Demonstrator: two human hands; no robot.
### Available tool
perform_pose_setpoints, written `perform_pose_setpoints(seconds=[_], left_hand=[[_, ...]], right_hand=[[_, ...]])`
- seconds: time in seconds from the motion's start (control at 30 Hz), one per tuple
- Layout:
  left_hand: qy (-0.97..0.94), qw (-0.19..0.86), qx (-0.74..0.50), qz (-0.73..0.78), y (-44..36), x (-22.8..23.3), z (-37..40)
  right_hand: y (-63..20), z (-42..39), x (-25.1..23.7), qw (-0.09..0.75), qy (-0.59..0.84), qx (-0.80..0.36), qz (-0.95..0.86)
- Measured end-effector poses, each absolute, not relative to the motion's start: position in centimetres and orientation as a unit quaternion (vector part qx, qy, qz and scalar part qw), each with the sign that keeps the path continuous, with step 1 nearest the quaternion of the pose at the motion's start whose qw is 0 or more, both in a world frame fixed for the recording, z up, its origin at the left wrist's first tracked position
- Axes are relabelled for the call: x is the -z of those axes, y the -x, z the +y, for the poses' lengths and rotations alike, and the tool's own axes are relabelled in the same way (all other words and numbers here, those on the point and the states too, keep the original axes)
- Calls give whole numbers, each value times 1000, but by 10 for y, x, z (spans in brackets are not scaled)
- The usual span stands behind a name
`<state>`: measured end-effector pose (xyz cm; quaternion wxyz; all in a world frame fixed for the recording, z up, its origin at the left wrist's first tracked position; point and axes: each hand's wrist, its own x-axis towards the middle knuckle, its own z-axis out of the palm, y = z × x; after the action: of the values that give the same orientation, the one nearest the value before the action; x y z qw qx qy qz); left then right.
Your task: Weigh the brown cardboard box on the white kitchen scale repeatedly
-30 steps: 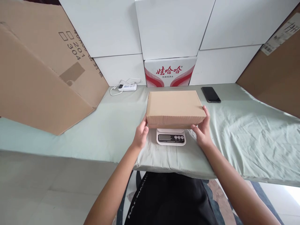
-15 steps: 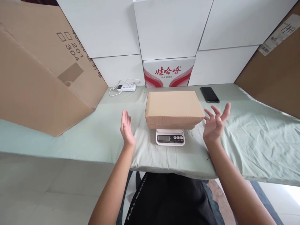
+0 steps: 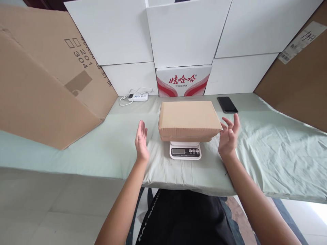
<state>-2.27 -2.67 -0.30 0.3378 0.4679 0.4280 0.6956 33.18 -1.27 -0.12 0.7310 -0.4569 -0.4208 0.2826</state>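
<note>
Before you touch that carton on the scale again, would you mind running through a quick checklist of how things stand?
1. Cardboard box sits on the kitchen scale, level and not tipping: ok.
2. Left hand is open and clear of the box: ok.
3. Right hand is open; whether its fingertips brush the box's right edge: cannot tell.
4. Scale display is unobstructed by the box's overhang: ok, but the reading is too small to make out: cannot tell.
5. Black phone lies apart from the box, behind the right hand: ok.
6. Green cloth is wrinkled under and around the scale, so whether the scale rests flat: cannot tell.
</note>
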Motion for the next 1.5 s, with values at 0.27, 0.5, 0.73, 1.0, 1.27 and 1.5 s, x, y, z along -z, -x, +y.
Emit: perform_pose_setpoints(seconds=[0.27,0.5,0.73,1.0,1.27,1.5], left_hand=[[-468,351,-697,415,22,3,-26],[-508,356,-670,408,22,6,-27],[-560,391,-624,379,20,9,-31],[-629,418,-544,366,17,4,-36],[-635,420,-534,367,16,-1,-40],[-626,428,-557,338,25,-50,-23]], right_hand=[[-325,-20,-6,716,464,-289,-434],[-327,-20,1,694,457,-285,-477],[-329,-24,12,650,437,-295,-547],[-328,-29,10,627,412,-292,-594],[-324,-38,10,579,456,-298,-606],[-321,-30,-39,573,416,-243,-664]])
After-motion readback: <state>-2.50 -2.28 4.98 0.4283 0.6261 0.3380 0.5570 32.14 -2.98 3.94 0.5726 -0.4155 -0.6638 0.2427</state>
